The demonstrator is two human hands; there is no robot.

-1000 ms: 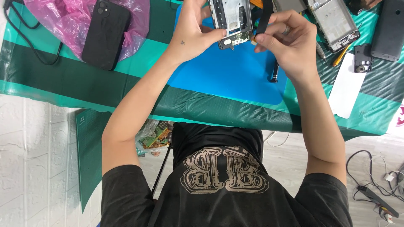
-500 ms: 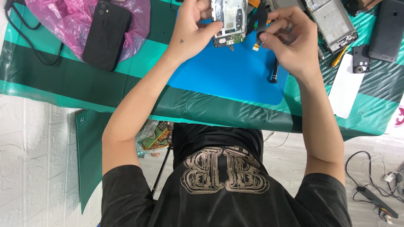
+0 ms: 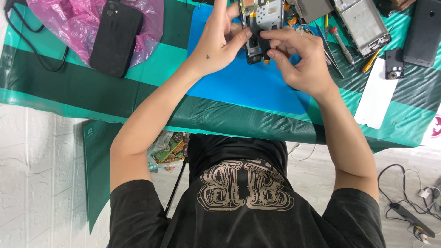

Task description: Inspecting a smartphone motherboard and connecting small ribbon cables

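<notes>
An opened phone body (image 3: 265,23) with bare metal and circuit parts is held above the blue work mat (image 3: 239,85). My left hand (image 3: 220,39) grips its left side. My right hand (image 3: 301,57) pinches a small black part (image 3: 262,39) against the lower middle of the phone, thumb and forefinger closed on it. An orange flex strip shows near the phone's top right.
A black phone (image 3: 115,36) lies on pink plastic wrap (image 3: 55,23) at the left. Another opened phone frame (image 3: 363,25), a screwdriver (image 3: 342,46), tweezers, a dark phone back (image 3: 420,32), a small camera module (image 3: 394,64) and a white card (image 3: 374,98) lie on the right of the green-striped table cover. Cables lie on the floor.
Both hands and the opened phone have shifted slightly left. My right hand has moved in from the phone's right side and now presses the black part onto its lower middle.
</notes>
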